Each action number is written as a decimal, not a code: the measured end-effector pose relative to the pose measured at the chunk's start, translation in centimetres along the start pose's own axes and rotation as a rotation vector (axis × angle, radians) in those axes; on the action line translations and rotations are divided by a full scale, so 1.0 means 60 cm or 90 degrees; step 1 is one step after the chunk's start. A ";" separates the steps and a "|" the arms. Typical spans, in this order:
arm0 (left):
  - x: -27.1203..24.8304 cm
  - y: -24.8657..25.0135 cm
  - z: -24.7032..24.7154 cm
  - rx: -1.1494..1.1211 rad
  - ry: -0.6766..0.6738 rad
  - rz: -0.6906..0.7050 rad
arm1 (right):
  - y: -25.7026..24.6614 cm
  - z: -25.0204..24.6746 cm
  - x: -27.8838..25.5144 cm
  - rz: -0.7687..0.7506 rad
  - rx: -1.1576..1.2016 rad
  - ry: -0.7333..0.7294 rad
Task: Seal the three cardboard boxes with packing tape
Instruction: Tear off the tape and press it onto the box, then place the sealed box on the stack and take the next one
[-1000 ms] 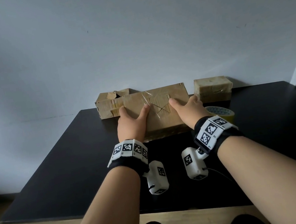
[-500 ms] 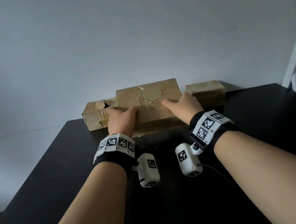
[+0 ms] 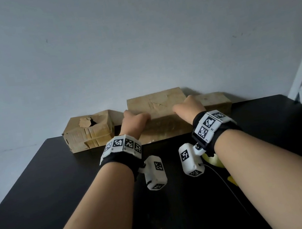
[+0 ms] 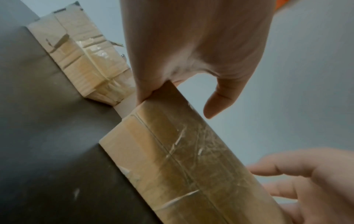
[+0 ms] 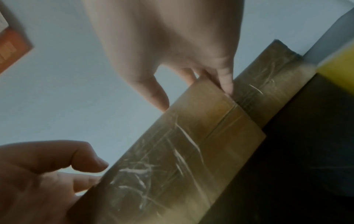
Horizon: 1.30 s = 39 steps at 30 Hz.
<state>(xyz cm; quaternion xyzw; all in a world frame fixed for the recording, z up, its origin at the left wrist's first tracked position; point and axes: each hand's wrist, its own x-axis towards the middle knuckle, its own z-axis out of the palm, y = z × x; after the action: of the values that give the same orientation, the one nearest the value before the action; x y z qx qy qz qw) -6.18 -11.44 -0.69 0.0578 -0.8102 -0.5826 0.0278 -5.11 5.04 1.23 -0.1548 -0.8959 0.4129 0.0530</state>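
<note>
The long brown taped cardboard box (image 3: pixel 157 111) stands at the back of the black desk (image 3: pixel 59 188), against the wall, between a torn brown cardboard box (image 3: pixel 88 131) and a smaller brown cardboard box (image 3: pixel 215 100). The left hand (image 3: pixel 134 121) grasps its left end and the right hand (image 3: pixel 189 108) its right end, fingers curled over the top edge. A yellow tape roll (image 3: pixel 214 160) lies near the right wrist.

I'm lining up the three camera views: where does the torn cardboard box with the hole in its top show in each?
Head: the torn cardboard box sits left of centre at the table's far edge, left of the left hand.
Left wrist: upper left, beyond the held box.
Right wrist: not in view.
Shared landmark: the long taped cardboard box gripped at both ends.
</note>
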 end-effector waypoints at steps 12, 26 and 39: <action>0.036 -0.026 0.015 0.197 -0.026 0.120 | 0.013 0.016 0.022 -0.014 -0.177 0.114; 0.015 -0.055 -0.210 0.333 0.262 0.154 | -0.133 0.137 -0.062 -0.308 -0.027 0.040; 0.053 -0.132 -0.283 0.247 0.176 -0.010 | -0.177 0.268 -0.068 -0.218 -0.092 -0.233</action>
<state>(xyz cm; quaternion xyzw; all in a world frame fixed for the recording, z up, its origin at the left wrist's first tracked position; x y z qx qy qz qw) -6.95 -30.29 -2.87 0.1474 -0.8949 -0.4030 0.1222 -7.31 -14.42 -1.11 0.0733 -0.9311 0.3536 -0.0519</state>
